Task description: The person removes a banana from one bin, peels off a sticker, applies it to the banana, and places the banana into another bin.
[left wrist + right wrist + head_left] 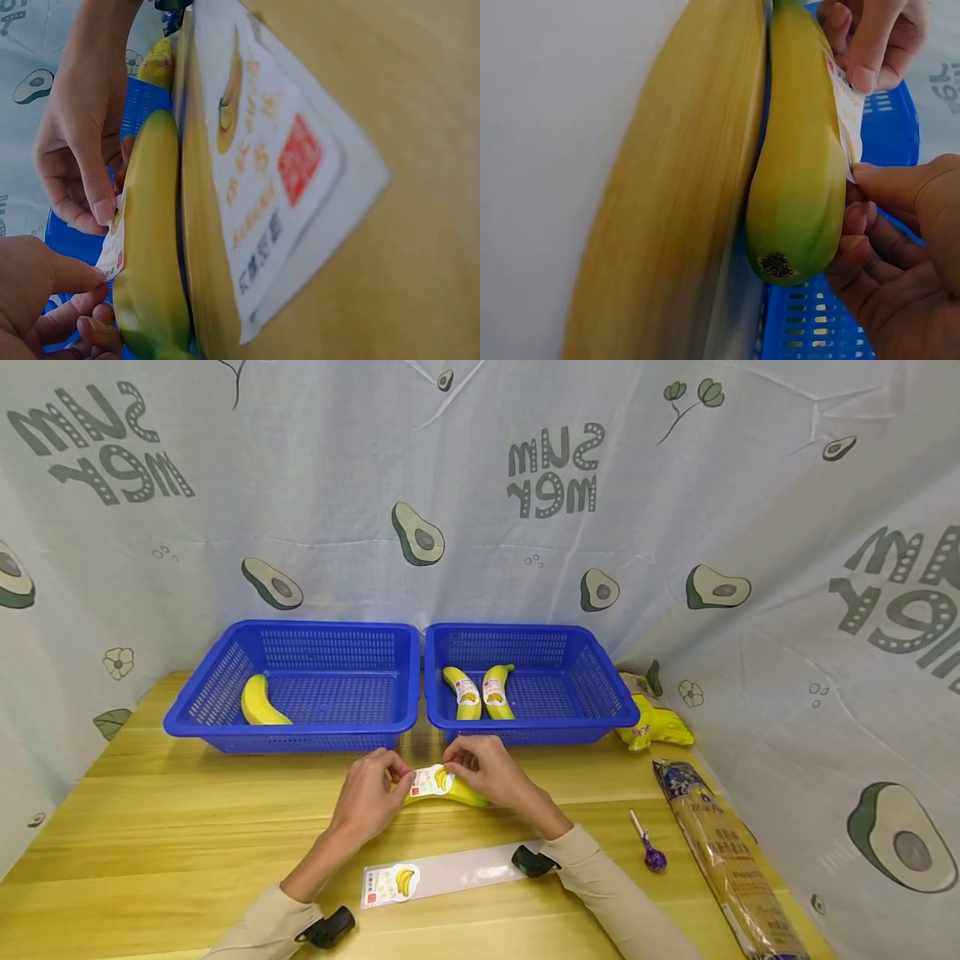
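A banana (467, 792) lies crosswise on the table in front of the baskets, with a white banana-print sticker (432, 781) against its upper side. My left hand (372, 791) pinches the sticker's left end. At the other end my right hand (491, 770) pinches it near the printed bananas, thumb on the edge. The right wrist view has the sticker (847, 112) along the banana's (799, 165) side, its edge standing slightly off near my right thumb. Nearer me lies a backing strip (472, 872) bearing another sticker (393, 883) at its left end.
One banana (262, 703) without a sticker is in the left blue basket (300, 739). Two stickered bananas (497, 693) lie in the right blue basket (536, 732). Toward the right are a yellow packet (660, 724), a purple lollipop (654, 858) and a long clear package (723, 852).
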Demonstrator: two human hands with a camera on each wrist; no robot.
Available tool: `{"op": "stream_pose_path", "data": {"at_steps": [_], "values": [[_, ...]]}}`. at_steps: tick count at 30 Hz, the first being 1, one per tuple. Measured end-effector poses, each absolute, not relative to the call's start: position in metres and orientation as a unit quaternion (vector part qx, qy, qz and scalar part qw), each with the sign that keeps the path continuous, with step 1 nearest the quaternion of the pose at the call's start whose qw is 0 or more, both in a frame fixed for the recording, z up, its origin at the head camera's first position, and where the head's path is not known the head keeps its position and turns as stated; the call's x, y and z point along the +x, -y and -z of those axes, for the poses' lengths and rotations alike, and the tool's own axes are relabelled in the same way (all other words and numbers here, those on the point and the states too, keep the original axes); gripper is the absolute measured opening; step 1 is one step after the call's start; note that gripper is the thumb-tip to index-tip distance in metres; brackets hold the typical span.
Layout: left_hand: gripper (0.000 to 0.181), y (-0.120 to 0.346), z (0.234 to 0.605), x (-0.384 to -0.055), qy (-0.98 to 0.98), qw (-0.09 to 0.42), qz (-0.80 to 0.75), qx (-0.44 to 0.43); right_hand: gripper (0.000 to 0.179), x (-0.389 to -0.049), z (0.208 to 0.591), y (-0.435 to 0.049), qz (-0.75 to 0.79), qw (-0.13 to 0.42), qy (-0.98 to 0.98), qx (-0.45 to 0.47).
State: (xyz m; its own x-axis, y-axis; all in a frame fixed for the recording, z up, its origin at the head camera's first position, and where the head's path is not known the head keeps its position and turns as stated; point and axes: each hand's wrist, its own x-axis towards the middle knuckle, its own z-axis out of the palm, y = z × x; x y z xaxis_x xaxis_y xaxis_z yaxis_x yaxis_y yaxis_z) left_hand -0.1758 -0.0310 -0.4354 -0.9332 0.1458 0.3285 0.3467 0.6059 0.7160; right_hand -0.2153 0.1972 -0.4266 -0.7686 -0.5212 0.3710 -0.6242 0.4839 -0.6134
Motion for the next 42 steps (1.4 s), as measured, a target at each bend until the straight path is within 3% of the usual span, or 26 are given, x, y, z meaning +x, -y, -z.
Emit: {"op": "stream_pose_path", "data": {"at_steps": [9, 16, 22, 42], "values": [[0.019, 0.0301, 0.4373, -0.1763, 0.892, 0.132, 0.412, -0.132, 0.012, -0.2142, 0.4281, -0.195, -0.347, 0.094, 0.857, 0.37], [0.02, 0.0296, 0.4394, -0.1749, 0.888, 0.138, 0.412, -0.147, 0.004, -0.2121, 0.4297, -0.1954, -0.321, 0.115, 0.856, 0.388], [0.014, 0.0297, 0.4401, -0.1736, 0.891, 0.139, 0.399, -0.168, 0.004, -0.2098, 0.4291, -0.1947, -0.313, 0.096, 0.862, 0.387], [0.024, 0.0326, 0.433, -0.1772, 0.912, 0.081, 0.374, -0.149, 0.023, -0.2085, 0.4252, -0.1927, -0.272, 0.051, 0.884, 0.378]]}}
